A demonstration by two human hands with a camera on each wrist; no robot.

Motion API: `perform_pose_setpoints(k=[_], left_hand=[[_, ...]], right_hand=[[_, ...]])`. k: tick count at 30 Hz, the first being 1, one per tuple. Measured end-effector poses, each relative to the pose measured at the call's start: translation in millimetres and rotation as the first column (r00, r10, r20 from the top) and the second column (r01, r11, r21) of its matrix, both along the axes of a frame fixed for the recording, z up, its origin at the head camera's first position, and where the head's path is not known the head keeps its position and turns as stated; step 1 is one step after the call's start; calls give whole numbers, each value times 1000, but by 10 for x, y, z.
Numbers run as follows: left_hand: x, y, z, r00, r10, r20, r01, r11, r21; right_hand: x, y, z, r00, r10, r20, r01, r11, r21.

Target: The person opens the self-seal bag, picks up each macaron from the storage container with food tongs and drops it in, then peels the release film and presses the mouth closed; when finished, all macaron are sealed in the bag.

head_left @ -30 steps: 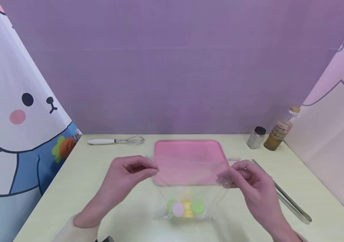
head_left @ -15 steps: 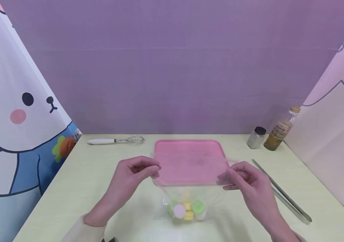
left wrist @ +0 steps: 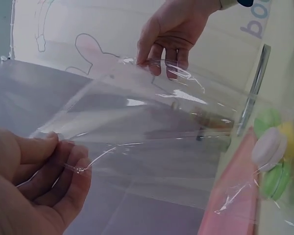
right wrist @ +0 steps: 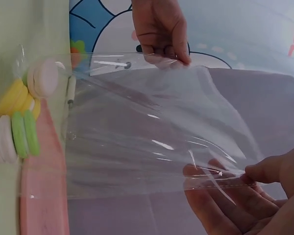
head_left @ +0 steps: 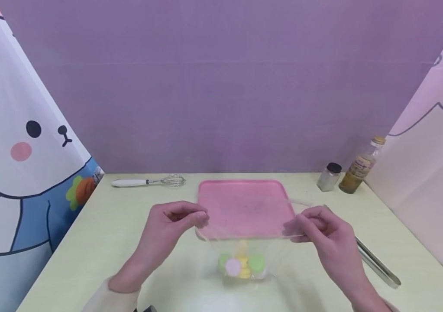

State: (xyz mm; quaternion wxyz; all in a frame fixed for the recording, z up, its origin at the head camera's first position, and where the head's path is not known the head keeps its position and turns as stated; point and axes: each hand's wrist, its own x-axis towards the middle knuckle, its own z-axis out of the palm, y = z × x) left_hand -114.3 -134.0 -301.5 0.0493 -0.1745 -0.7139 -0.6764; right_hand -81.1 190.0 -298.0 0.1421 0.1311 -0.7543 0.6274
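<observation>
A clear plastic bag [right wrist: 152,127] hangs between my two hands, its mouth held up. My left hand [head_left: 170,229] pinches one top corner between thumb and fingers, and my right hand [head_left: 324,240] pinches the opposite corner. At the bottom of the bag lie several macarons: a pale lilac one [head_left: 233,267], yellow ones [head_left: 244,273] and green ones [head_left: 257,263]. In the left wrist view the film stretches from the left thumb [left wrist: 41,147] toward the macarons at the right. Whether the bag's base touches the table cannot be told.
Behind the bag lies a pink tray [head_left: 244,212]. A whisk [head_left: 149,181] lies at the back left. Metal tongs [head_left: 377,262] lie beside my right hand. A black-capped jar [head_left: 328,177] and a corked bottle [head_left: 361,167] stand at the back right of the table [head_left: 77,260].
My left hand has shifted slightly to the right while still pinching the bag. The macarons have jostled and resettled at the bag's bottom. My right hand has barely moved.
</observation>
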Motion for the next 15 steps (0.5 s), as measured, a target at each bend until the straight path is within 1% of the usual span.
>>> perform_pose_setpoints(k=[4, 7, 10, 15], left_hand=[[-42, 31, -75, 998, -5, 66, 2, 999, 46], [-51, 54, -100, 993, 5, 122, -15, 997, 80], [-48, 70, -111, 986, 27, 167, -42, 995, 86], [-43, 82, -110, 979, 22, 205, -45, 993, 107]], right_hand=[[-27, -4, -48, 997, -50, 58, 48, 998, 34], [-47, -1, -65, 994, -70, 82, 65, 996, 62], [-59, 7, -71, 989, -88, 117, 79, 993, 86], [-65, 21, -68, 976, -96, 198, 86, 995, 57]])
